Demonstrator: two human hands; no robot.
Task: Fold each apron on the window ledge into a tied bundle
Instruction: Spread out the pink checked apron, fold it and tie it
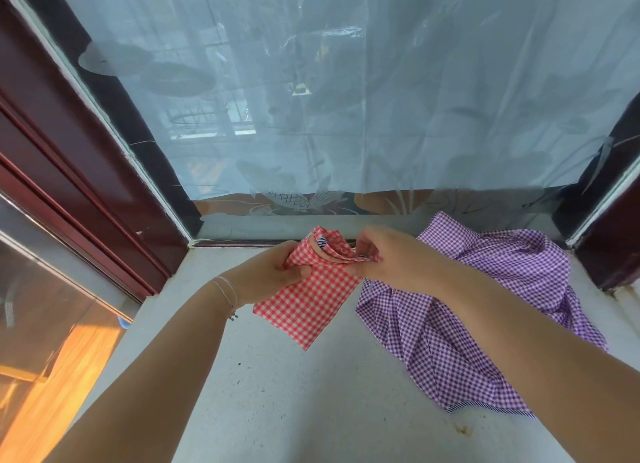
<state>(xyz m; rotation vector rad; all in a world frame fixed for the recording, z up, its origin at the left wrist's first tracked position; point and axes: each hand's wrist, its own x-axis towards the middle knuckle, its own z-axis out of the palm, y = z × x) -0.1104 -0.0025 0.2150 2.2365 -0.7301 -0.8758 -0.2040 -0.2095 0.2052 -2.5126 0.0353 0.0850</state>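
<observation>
A red-and-white checked apron (306, 306), folded into a narrow packet, hangs in the air above the pale window ledge (270, 393). My left hand (277, 270) grips its upper left part, thumb on the front. My right hand (384, 260) pinches the bunched top edge at the right. The lower end of the packet points down toward the ledge. A purple-and-white checked apron (460, 324) lies crumpled and spread on the ledge to the right, partly under my right forearm.
The window pane (346, 99), covered with a translucent film, rises just behind the ledge. Dark red frames (86, 171) stand at the left and at the far right (609, 254). A wooden floor (52, 386) shows below the ledge's left edge.
</observation>
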